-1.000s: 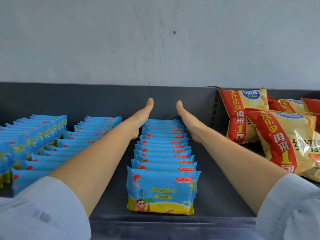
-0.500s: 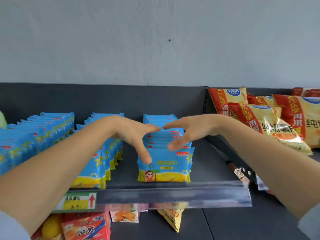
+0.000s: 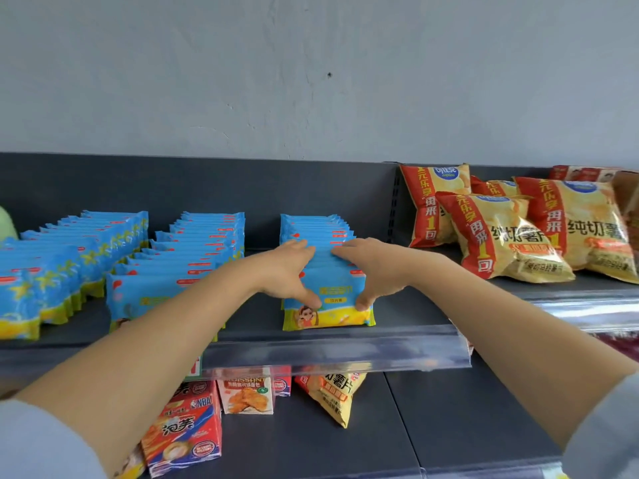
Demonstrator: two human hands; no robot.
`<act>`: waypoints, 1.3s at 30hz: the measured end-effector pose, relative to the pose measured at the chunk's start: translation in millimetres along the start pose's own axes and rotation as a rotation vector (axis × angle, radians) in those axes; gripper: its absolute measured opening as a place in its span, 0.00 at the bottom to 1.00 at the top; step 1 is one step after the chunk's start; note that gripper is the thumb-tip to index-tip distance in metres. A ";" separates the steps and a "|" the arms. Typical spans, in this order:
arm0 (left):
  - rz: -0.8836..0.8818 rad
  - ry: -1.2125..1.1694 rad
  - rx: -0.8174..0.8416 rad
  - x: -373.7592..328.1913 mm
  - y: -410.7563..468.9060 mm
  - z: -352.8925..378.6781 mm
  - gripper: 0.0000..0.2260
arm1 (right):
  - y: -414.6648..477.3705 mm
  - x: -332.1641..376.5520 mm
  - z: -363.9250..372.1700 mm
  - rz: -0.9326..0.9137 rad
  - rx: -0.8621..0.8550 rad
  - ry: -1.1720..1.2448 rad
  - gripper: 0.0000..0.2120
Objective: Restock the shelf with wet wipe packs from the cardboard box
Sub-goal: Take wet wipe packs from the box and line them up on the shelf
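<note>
Three rows of blue and yellow wet wipe packs stand upright on the dark grey shelf [image 3: 408, 305]. Both hands are on the right row [image 3: 328, 314]. My left hand [image 3: 288, 271] lays its fingers over the tops of the front packs, with its thumb down the front pack's face. My right hand [image 3: 371, 267] mirrors it on the other side. The middle row [image 3: 193, 250] and the left row [image 3: 69, 257] stand untouched. The cardboard box is out of view.
Red and yellow chip bags [image 3: 501, 243] lie on the shelf to the right, past a divider. A clear price rail [image 3: 339, 350] runs along the shelf's front edge. Below it sit a drink carton [image 3: 186, 430], a croissant box [image 3: 247, 395] and a chip bag [image 3: 332, 392].
My hands drew back from the far end of the right row, where they flanked it, and came down on its front packs. The camera dropped lower, showing the shelf below.
</note>
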State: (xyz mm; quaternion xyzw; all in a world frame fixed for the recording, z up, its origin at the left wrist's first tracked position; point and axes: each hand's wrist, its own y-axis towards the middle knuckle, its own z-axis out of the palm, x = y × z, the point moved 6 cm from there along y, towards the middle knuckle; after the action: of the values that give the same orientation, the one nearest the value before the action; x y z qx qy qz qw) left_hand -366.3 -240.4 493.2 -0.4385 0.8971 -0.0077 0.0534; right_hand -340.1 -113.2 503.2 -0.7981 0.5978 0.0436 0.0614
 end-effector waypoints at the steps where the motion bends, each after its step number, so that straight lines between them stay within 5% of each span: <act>1: -0.003 -0.003 -0.002 0.6 0.5 1.0 0.46 | -0.6 0.3 1.4 -0.001 0.005 0.003 0.45; 7: -0.021 -0.048 -0.029 -1.3 -3.0 -4.8 0.39 | -2.2 0.8 0.2 -0.022 0.029 0.003 0.47; 11: -0.055 -0.027 -0.052 2.2 -16.4 -13.7 0.45 | -3.7 6.7 -9.7 -0.042 0.028 0.041 0.46; 18: -0.254 -0.036 -0.162 74.2 -83.3 -50.3 0.41 | 6.9 84.7 -41.7 -0.223 -0.234 0.210 0.40; 26: -0.422 0.052 0.096 173.2 -144.1 -21.0 0.55 | 48.4 172.7 -29.5 -0.272 -0.165 0.210 0.45; 39: -0.187 0.003 -0.360 181.3 -140.2 -9.0 0.51 | 67.9 193.6 -24.4 -0.128 -0.288 0.130 0.49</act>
State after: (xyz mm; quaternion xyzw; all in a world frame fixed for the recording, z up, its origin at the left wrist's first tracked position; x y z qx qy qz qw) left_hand -367.5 -469.7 494.5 -0.5223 0.8395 0.1471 -0.0282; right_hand -350.8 -319.5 496.5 -0.8363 0.5359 0.0731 -0.0895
